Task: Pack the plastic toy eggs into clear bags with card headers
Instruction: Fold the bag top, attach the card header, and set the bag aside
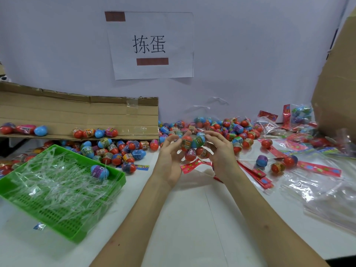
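White counter [192,218] runs the width of the scene, with a brown cardboard sheet [77,112] propped along its far left and a green tray [81,236] of clear plastic shreds sitting tilted at near left. Loose eggs [221,128] are heaped along the far side, and empty bags [260,174] with red headers lie fanned out to the right. Above the middle of the counter, both hands hold up one clear bag [194,148] that looks to have about four eggs in it. The left hand [169,157] cups its left side with fingers loosely curled, and the right hand [221,153] has its fingers hooked over the top and right side. The bag sits squarely between the palms, no nearer one hand than the other. Its long axis seems roughly upright, with the red card header [189,166] hanging at the low end towards the near side. I would judge the header end is what needs turning up and closing next, though blur hides exactly how it is pinched.
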A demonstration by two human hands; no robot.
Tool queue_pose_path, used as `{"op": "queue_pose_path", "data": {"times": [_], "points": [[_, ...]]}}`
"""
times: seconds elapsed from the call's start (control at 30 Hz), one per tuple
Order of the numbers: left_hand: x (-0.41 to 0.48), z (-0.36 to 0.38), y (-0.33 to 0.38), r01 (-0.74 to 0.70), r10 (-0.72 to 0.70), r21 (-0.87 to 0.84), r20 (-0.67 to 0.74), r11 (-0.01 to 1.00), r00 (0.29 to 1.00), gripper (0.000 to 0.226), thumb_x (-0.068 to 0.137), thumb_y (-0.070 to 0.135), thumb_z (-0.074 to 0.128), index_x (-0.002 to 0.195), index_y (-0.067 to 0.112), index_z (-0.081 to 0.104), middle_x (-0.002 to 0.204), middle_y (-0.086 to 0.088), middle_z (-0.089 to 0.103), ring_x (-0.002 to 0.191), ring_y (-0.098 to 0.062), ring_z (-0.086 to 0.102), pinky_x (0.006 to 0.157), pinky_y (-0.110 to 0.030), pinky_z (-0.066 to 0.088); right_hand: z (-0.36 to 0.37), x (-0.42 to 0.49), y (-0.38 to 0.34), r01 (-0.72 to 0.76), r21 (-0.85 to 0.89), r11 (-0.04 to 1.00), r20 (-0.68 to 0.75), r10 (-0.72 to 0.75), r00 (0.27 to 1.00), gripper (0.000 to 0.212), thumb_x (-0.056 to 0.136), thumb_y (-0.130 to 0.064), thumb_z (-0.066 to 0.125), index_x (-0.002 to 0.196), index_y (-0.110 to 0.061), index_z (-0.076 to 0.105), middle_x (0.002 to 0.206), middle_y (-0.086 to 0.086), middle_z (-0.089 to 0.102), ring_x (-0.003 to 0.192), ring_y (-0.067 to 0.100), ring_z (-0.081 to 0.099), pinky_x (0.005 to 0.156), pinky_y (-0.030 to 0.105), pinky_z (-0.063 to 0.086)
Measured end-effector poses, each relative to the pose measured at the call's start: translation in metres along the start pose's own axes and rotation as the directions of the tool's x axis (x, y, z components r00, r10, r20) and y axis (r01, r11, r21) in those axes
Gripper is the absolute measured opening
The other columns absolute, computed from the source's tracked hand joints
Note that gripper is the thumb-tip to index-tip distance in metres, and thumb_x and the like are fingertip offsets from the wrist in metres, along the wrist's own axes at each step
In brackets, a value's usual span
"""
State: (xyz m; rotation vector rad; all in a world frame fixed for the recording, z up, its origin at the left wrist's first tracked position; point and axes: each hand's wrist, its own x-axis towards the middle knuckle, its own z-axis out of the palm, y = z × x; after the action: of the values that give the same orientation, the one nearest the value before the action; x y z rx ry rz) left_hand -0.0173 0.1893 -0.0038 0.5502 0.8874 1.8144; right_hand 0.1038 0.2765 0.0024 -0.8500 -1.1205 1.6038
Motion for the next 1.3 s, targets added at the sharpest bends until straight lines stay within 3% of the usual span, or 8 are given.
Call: {"op": "queue_pose_path", "data": {"times": [0.3, 0.4, 0.57, 0.8, 1.0, 1.13, 1.2, 1.3], "points": [[0.0, 0.0, -0.001, -0.021, 0.02, -0.04, -0.038, 0.999, 0.999, 0.016, 0.102, 0.009, 0.055, 0.104, 0.024, 0.061, 0.107, -0.002, 0.079, 0.089, -0.022, 0.076, 0.074, -0.036, 0.058, 0.002, -0.002, -0.002, 0.023, -0.008, 1.0, 0.022, -0.023, 0.999, 0.021, 0.097, -0.008, 0.06, 0.114, -0.004, 0.071, 0.119, 0.018, 0.07, 0.119, 0.036, 0.064, 0.106, 0.057, 0.048], [0.0, 0.001, -0.002, -0.048, 0.046, -0.045, -0.056, 0.998, 0.997, 0.02, 0.1, 0.008, 0.055, 0.091, 0.023, 0.062, 0.108, -0.003, 0.079, 0.092, -0.023, 0.075, 0.072, -0.034, 0.06, 0.002, -0.002, 0.001, 0.033, 0.009, 0.999, 0.039, -0.034, 0.999, 0.017, 0.097, -0.007, 0.058, 0.105, -0.008, 0.074, 0.114, 0.015, 0.072, 0.117, 0.035, 0.065, 0.101, 0.053, 0.05], [-0.003, 0.002, -0.004, -0.048, 0.044, -0.112, -0.041, 0.993, 0.998, 0.031, 0.099, 0.006, 0.052, 0.077, 0.026, 0.064, 0.102, -0.006, 0.075, 0.101, -0.031, 0.067, 0.074, -0.038, 0.056, 0.006, -0.003, 0.001, 0.038, 0.065, 0.997, 0.064, -0.043, 0.997, 0.038, 0.096, -0.003, 0.052, 0.075, -0.025, 0.074, 0.091, -0.004, 0.072, 0.101, 0.02, 0.063, 0.068, 0.031, 0.05], [-0.006, 0.004, -0.005, -0.056, 0.063, -0.083, 0.081, 0.995, 0.995, 0.027, 0.102, 0.006, 0.043, 0.085, 0.022, 0.056, 0.114, -0.009, 0.073, 0.114, -0.034, 0.063, 0.086, -0.045, 0.056, 0.004, -0.003, -0.003, 0.041, 0.062, 0.997, 0.115, -0.048, 0.992, 0.028, 0.098, -0.002, 0.051, 0.089, -0.018, 0.072, 0.112, 0.008, 0.068, 0.113, 0.029, 0.055, 0.084, 0.044, 0.045], [-0.009, 0.003, -0.002, -0.06, 0.08, -0.106, 0.194, 0.993, 0.978, 0.023, 0.098, 0.006, 0.044, 0.084, 0.022, 0.053, 0.131, -0.004, 0.071, 0.117, -0.027, 0.07, 0.091, -0.047, 0.057, 0.004, -0.006, -0.007, 0.051, 0.09, 0.995, 0.162, -0.065, 0.985, 0.04, 0.097, -0.001, 0.043, 0.067, -0.021, 0.06, 0.097, 0.001, 0.067, 0.107, 0.027, 0.05, 0.074, 0.037, 0.04], [-0.011, 0.004, 0.0, -0.033, 0.061, -0.132, 0.219, 0.991, 0.974, 0.018, 0.084, 0.006, 0.049, 0.077, 0.022, 0.056, 0.126, -0.006, 0.072, 0.112, -0.027, 0.072, 0.069, -0.037, 0.06, 0.002, -0.006, -0.008, 0.016, 0.097, 0.995, 0.241, -0.039, 0.97, 0.037, 0.096, -0.003, 0.039, 0.067, -0.021, 0.054, 0.09, -0.004, 0.07, 0.107, 0.027, 0.054, 0.071, 0.035, 0.042], [-0.01, 0.003, 0.001, -0.029, 0.058, -0.131, 0.221, 0.991, 0.974, 0.028, 0.091, 0.002, 0.043, 0.076, 0.021, 0.057, 0.122, -0.006, 0.073, 0.109, -0.027, 0.073, 0.067, -0.036, 0.06, 0.001, -0.007, -0.01, 0.02, 0.089, 0.996, 0.269, -0.043, 0.962, 0.036, 0.097, -0.003, 0.039, 0.069, -0.021, 0.053, 0.092, -0.006, 0.072, 0.107, 0.026, 0.055, 0.071, 0.034, 0.044], [-0.008, 0.002, 0.001, -0.049, 0.068, -0.094, 0.215, 0.994, 0.974, 0.03, 0.101, 0.004, 0.04, 0.082, 0.022, 0.054, 0.12, -0.007, 0.072, 0.117, -0.03, 0.068, 0.077, -0.042, 0.059, 0.001, -0.008, -0.012, 0.029, 0.076, 0.997, 0.277, -0.049, 0.96, 0.036, 0.1, -0.004, 0.04, 0.072, -0.021, 0.054, 0.096, -0.007, 0.074, 0.108, 0.022, 0.058, 0.069, 0.033, 0.051]]}}
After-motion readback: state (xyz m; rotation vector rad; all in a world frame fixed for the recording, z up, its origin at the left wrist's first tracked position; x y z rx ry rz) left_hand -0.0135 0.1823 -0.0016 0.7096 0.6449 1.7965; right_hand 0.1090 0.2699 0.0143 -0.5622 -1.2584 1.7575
